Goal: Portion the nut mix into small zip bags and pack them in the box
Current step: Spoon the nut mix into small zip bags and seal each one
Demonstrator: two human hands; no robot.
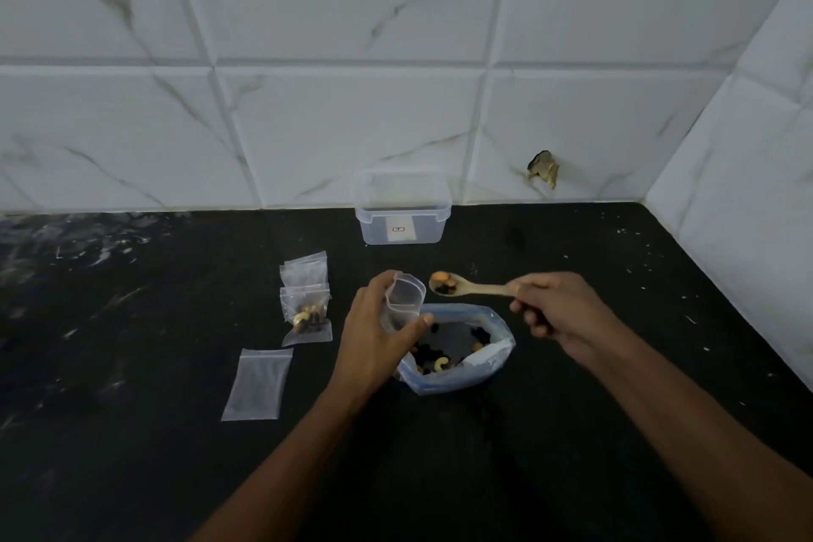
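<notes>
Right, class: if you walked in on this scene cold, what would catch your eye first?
The two hands at centre: the left hand holds a small zip bag open while the right hand brings a wooden spoon of nuts to it, over the large nut-mix bag. Behind them, a clear plastic box stands against the tiled wall.

I find only one marking anywhere. The clear plastic box (pixel 402 207) by the tiled wall carries a small white sticker (pixel 401 230) on its front wall, and on that sticker sits a tiny red-and-white mark. It is too small and blurred for me to make out any letters or digits. I see no print I can read on the small bags, the big bag, the spoon or the tiles.
</notes>
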